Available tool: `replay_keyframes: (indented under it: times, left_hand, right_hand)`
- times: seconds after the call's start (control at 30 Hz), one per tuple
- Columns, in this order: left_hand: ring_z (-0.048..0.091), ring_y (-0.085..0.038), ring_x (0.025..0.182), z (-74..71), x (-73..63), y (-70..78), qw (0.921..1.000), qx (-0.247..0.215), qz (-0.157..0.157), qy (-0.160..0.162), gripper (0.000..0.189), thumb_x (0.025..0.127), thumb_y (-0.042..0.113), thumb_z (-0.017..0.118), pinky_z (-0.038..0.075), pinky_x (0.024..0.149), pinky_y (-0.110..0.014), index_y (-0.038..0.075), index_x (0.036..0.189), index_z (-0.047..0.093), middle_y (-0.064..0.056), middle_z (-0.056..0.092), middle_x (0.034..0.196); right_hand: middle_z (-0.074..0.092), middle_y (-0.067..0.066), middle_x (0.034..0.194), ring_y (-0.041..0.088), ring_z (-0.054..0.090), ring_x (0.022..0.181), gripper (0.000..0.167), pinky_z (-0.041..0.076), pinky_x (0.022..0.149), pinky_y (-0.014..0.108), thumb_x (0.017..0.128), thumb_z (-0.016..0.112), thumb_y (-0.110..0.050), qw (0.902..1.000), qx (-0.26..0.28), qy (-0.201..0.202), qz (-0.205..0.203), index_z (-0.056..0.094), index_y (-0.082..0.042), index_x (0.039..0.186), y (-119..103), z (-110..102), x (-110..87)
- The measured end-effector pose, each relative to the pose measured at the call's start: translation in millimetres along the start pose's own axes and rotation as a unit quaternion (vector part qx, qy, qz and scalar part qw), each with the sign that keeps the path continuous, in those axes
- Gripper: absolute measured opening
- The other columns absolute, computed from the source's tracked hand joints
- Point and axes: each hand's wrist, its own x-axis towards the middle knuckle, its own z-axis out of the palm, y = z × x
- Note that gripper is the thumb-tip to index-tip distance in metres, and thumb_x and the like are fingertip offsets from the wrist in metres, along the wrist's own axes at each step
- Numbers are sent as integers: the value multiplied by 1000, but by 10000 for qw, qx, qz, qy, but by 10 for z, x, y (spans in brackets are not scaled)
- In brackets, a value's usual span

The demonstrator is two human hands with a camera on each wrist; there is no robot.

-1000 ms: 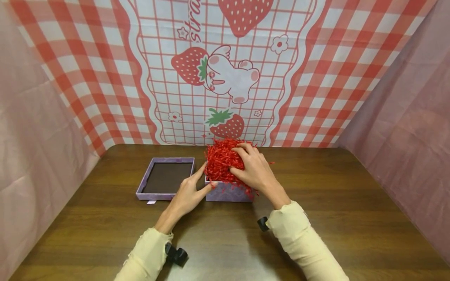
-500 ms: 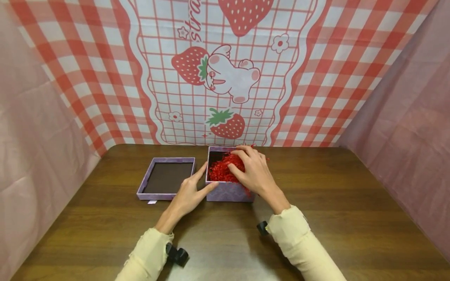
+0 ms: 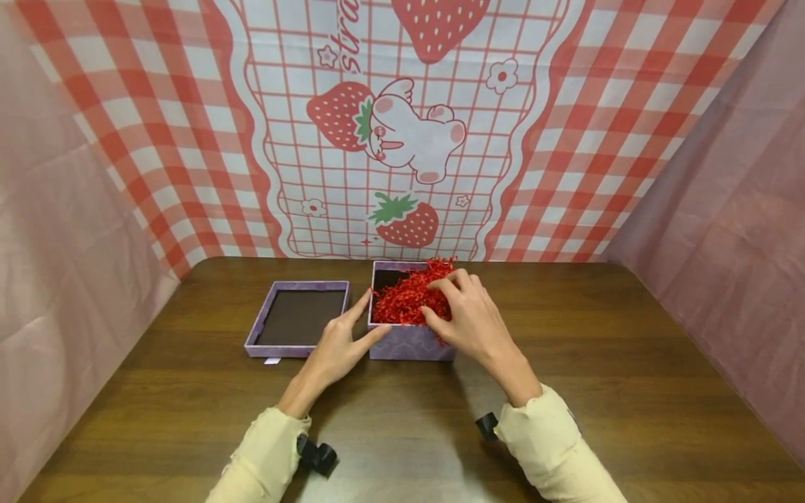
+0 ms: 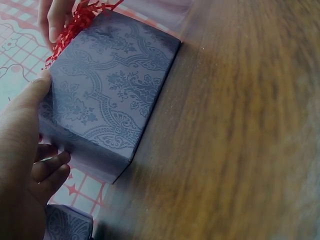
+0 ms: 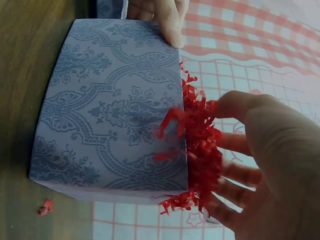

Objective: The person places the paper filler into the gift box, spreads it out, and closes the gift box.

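Note:
A purple patterned box (image 3: 410,342) stands lidless on the table, filled with red shredded paper (image 3: 405,297). Dark interior shows at its back left. My left hand (image 3: 336,349) holds the box by its front left corner, thumb on the front rim and index finger along the left side. My right hand (image 3: 472,314) is at the box's right side, with bent fingers and thumb around the shredded paper. In the right wrist view, some strands of the shredded paper (image 5: 200,145) hang over the rim between thumb and fingers; the fingertips are partly hidden.
Left of the box lies its purple lid (image 3: 298,318), dark inside facing up, with a small white tab under its front edge. A strawberry-print cloth (image 3: 402,140) hangs behind the table (image 3: 402,433). One loose red scrap (image 5: 46,207) shows beside the box.
The heaped shredded paper has sunk lower and shifted right, baring the box's back left interior. My right hand has drawn back slightly to the right. The left hand has barely moved.

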Motion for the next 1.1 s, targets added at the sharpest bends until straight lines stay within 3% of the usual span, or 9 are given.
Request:
replay_keyframes:
  times: [0.13, 0.27, 0.47, 0.7, 0.87, 1.0, 1.1]
  left_hand:
    - [46, -39, 140, -13, -7, 2, 10000, 40, -66, -20, 78, 99, 34, 73, 41, 111, -55, 1, 159, 37, -24, 44, 155]
    - [45, -38, 140, -17, -9, 6, 9999, 45, -113, -61, 78, 99, 35, 72, 40, 112, -55, 3, 160, 36, -21, 42, 156]
    - [46, -38, 139, -3, -8, 4, 10000, 47, -57, -26, 77, 99, 34, 73, 41, 111, -54, 3, 160, 36, -23, 44, 155]
    - [48, -38, 138, 1, -5, 7, 10000, 63, -39, 33, 76, 99, 32, 73, 42, 111, -54, 4, 159, 38, -23, 46, 153]
    - [47, -39, 139, 0, -3, 17, 9999, 21, -97, -33, 76, 99, 34, 72, 41, 111, -56, 5, 160, 37, -24, 45, 154]
    - [46, -39, 140, 1, 0, 19, 9999, -11, -102, -48, 77, 99, 35, 72, 40, 111, -56, 4, 160, 37, -24, 44, 155]
    - [46, -40, 139, 3, 3, 12, 10000, 8, -78, -38, 77, 99, 33, 72, 41, 111, -56, 3, 160, 37, -24, 44, 155]
  right_hand:
    - [63, 7, 98, 25, 58, 83, 24, 52, 68, 43, 90, 81, -23, 9981, 30, -615, 103, 72, -6, 105, -7, 27, 45]
    - [67, 2, 96, 19, 62, 79, 16, 54, 67, 43, 100, 70, -24, 9909, 162, -1255, 449, 71, -10, 106, -10, 84, 140]
    - [58, -2, 75, 18, 58, 69, 24, 52, 65, 45, 110, 52, -28, 9772, 164, -1942, 847, 67, -13, 99, -36, 181, 252]
    - [53, -1, 69, 19, 58, 68, 33, 52, 69, 47, 110, 51, -31, 9627, 89, -2557, 882, 60, -16, 83, -87, 170, 310]
    - [57, -3, 70, 13, 55, 60, 28, 49, 65, 38, 109, 56, -31, 9615, 602, -2552, 824, 70, -13, 93, -52, 28, 303]
    - [67, -3, 80, 15, 62, 69, 25, 52, 68, 38, 107, 60, -27, 9743, 680, -2003, 770, 77, -10, 106, -41, -122, 271]
    - [64, -3, 77, 18, 60, 75, 27, 50, 69, 39, 106, 61, -26, 9823, 606, -1681, 563, 76, -11, 89, -55, -191, 239]
